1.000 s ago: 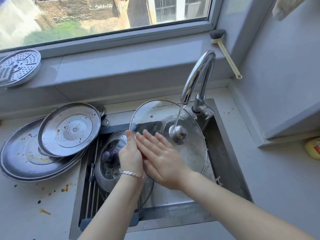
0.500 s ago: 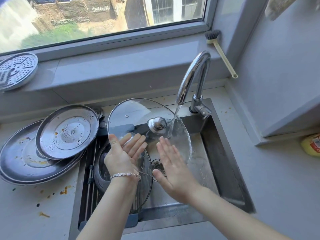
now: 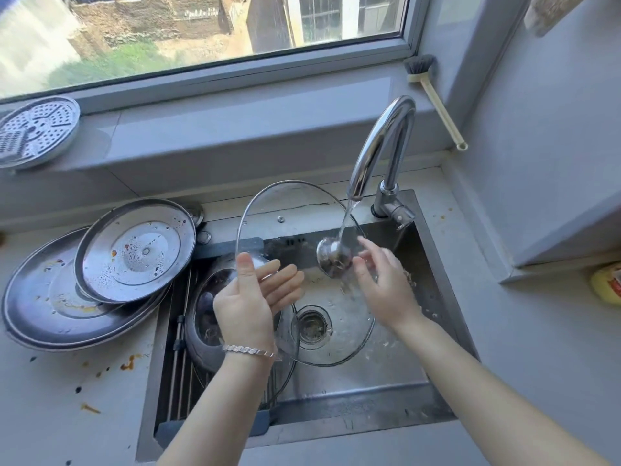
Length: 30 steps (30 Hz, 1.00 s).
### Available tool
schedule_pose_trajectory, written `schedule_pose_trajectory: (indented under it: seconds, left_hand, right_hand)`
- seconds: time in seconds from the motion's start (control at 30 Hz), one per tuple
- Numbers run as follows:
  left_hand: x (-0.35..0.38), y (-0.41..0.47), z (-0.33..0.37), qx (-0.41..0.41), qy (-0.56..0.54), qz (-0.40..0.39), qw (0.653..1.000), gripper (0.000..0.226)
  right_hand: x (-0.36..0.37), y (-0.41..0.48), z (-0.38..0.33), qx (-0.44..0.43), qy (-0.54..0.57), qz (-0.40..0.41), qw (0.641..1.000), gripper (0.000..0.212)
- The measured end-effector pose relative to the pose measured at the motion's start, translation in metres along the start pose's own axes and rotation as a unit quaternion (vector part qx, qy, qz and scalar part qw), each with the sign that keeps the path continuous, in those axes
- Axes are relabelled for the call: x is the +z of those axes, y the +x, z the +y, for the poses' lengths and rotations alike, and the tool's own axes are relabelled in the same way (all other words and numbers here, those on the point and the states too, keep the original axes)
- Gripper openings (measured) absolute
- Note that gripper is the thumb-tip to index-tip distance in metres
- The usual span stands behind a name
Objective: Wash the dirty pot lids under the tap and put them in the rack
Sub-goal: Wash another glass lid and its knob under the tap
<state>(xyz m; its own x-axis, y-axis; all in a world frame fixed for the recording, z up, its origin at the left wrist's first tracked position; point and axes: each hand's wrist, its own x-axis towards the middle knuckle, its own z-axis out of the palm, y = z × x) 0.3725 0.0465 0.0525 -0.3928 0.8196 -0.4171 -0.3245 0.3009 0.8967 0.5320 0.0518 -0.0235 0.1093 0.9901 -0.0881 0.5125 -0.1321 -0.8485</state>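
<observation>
A large glass lid (image 3: pixel 295 213) is held tilted over the sink (image 3: pixel 433 274). Water from the tap (image 3: pixel 379 146) falls on its steel knob (image 3: pixel 331 258). My left hand (image 3: pixel 252 297) grips the lid's left rim, thumb in front and fingers behind the glass. My right hand (image 3: pixel 383 287) lies with fingers apart against the lid beside the knob, blurred by motion. Another glass lid (image 3: pixel 206 314) leans in the rack (image 3: pixel 178 364) at the sink's left. Two dirty steel lids, a smaller (image 3: pixel 134 250) on a larger (image 3: pixel 40 304), lie stacked on the left counter.
A perforated steamer plate (image 3: pixel 37 129) rests on the window sill at the left. A dish brush (image 3: pixel 433 95) leans in the right corner. The drain strainer (image 3: pixel 312 324) shows through the glass. Food stains dot the left counter (image 3: pixel 84 398). A yellow object (image 3: pixel 608 284) sits at the right edge.
The glass lid has shifted right, bringing its knob under the stream. My right hand moved up to the knob. My left hand now grips the lid's left rim.
</observation>
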Motion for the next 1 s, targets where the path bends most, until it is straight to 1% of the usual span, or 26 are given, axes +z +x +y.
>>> schedule_pose_trajectory:
  seconds: [0.07,0.1,0.13,0.2,0.23,0.27,0.33,0.37,0.4,0.47,0.53,0.57,0.6,0.67,0.7,0.77,0.8,0.83,0.87,0.9,0.97,1.0]
  left_hand:
    - [0.007,-0.006,0.0,0.012,0.02,-0.01,1.0,0.044]
    - [0.01,-0.009,-0.001,0.019,0.029,-0.013,0.999,0.043]
    - [0.013,-0.012,-0.001,0.025,0.037,-0.017,0.999,0.042]
    - [0.016,-0.016,-0.003,0.033,0.048,-0.022,0.998,0.04]
    - [0.017,-0.018,-0.004,0.034,0.049,-0.019,0.998,0.04]
    - [0.018,-0.019,-0.005,0.035,0.05,-0.014,0.998,0.04]
    - [0.019,-0.019,-0.007,0.04,0.051,-0.002,0.998,0.039]
    - [0.021,-0.02,-0.009,0.046,0.053,0.003,0.998,0.038]
    - [0.021,-0.021,-0.009,0.055,0.054,0.006,0.997,0.036]
    - [0.021,-0.021,-0.011,0.073,0.06,0.011,0.995,0.034]
    - [0.019,-0.018,-0.011,0.08,0.063,0.015,0.995,0.035]
    - [0.018,-0.015,-0.009,0.075,0.061,0.017,0.995,0.037]
    - [0.015,-0.011,-0.008,0.065,0.054,0.019,0.996,0.039]
    - [0.007,-0.001,-0.002,0.033,0.032,0.021,0.999,0.043]
    - [0.003,0.004,0.0,0.014,0.024,0.018,0.999,0.045]
    - [-0.004,0.01,0.002,-0.019,0.013,0.008,1.0,0.048]
    - [-0.006,0.012,0.002,-0.029,0.008,0.002,1.0,0.049]
    - [-0.007,0.013,0.001,-0.035,0.005,-0.003,0.999,0.049]
    - [-0.006,0.013,0.0,-0.038,0.004,-0.006,0.999,0.05]
    - [-0.006,0.014,-0.001,-0.037,0.0,-0.007,0.999,0.05]
    - [-0.005,0.015,-0.003,-0.038,-0.012,-0.01,0.999,0.05]
    - [-0.006,0.017,-0.004,-0.043,-0.023,-0.01,0.999,0.051]
  right_hand:
    - [-0.003,0.001,-0.013,-0.083,-0.008,-0.043,0.996,0.053]
    - [-0.004,0.001,-0.018,-0.099,-0.04,-0.062,0.992,0.059]
    - [-0.005,0.002,-0.019,-0.105,-0.071,-0.059,0.99,0.065]
    - [-0.004,0.006,-0.017,-0.111,-0.103,-0.007,0.989,0.072]
    - [-0.002,0.007,-0.017,-0.111,-0.111,0.022,0.987,0.072]
    - [0.001,0.007,-0.017,-0.106,-0.121,0.045,0.986,0.066]
    - [0.009,0.008,-0.021,-0.062,-0.116,0.06,0.989,0.039]
    - [0.013,0.009,-0.024,-0.019,-0.1,0.053,0.993,0.03]
    - [0.016,0.011,-0.029,0.032,-0.083,0.046,0.995,0.027]
    - [0.022,0.018,-0.038,0.116,-0.062,0.035,0.991,0.032]
    - [0.027,0.023,-0.044,0.166,-0.045,0.023,0.985,0.036]
    - [0.028,0.024,-0.046,0.158,-0.053,0.025,0.986,0.035]
    - [0.028,0.024,-0.046,0.123,-0.076,0.028,0.989,0.033]
    - [0.024,0.022,-0.045,0.004,-0.146,0.022,0.989,0.035]
    - [0.02,0.022,-0.042,-0.061,-0.183,0.014,0.981,0.042]
    - [0.013,0.025,-0.033,-0.172,-0.243,-0.017,0.954,0.061]
    - [0.008,0.028,-0.028,-0.211,-0.26,-0.041,0.942,0.065]
    - [0.004,0.03,-0.024,-0.236,-0.26,-0.065,0.934,0.066]
    - [0.002,0.03,-0.018,-0.248,-0.234,-0.084,0.936,0.063]
    - [0.0,0.028,-0.015,-0.245,-0.176,-0.097,0.948,0.059]
    - [0.002,0.02,-0.004,-0.194,-0.044,-0.088,0.976,0.055]
    - [0.004,0.015,0.005,-0.145,-0.001,-0.056,0.988,0.057]
